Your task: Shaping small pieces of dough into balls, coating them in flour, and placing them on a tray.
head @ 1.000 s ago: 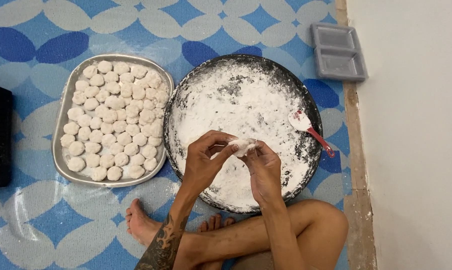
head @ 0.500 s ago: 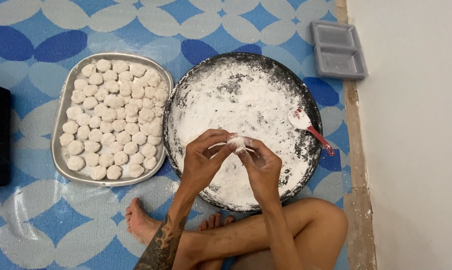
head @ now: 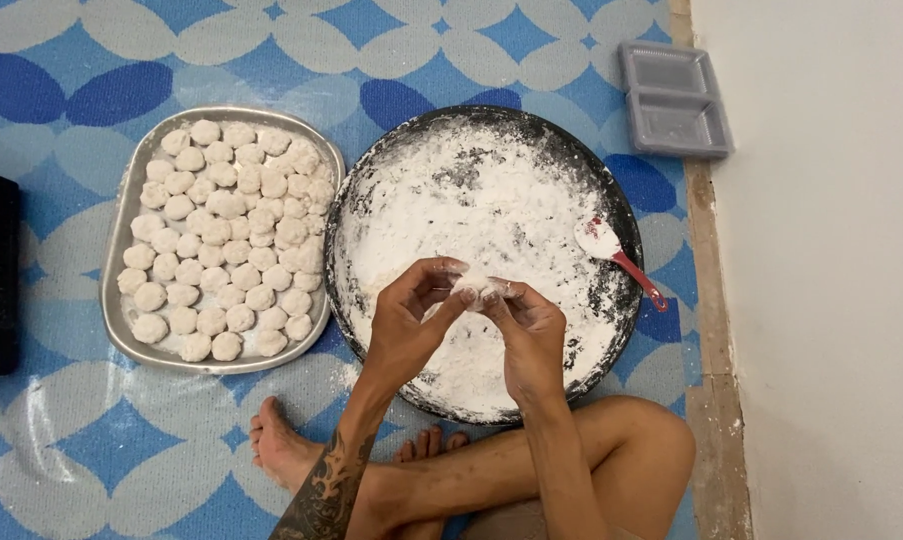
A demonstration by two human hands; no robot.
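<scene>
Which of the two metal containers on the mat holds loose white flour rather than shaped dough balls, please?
The round dark pan under both hands; the rectangular silver tray on the left holds dough balls.

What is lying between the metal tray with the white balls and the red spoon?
In the head view, the floured round pan lies between the tray and the spoon, with both hands pinching a dough piece above it.

Your left hand [head: 411,320] and right hand [head: 526,335] pinch a white dough piece [head: 474,287] together above the floured dark round pan [head: 611,200]; metal tray [head: 121,240] of dough balls [head: 226,235] beside it; red-handled spoon [head: 616,255] in the flour.
</scene>
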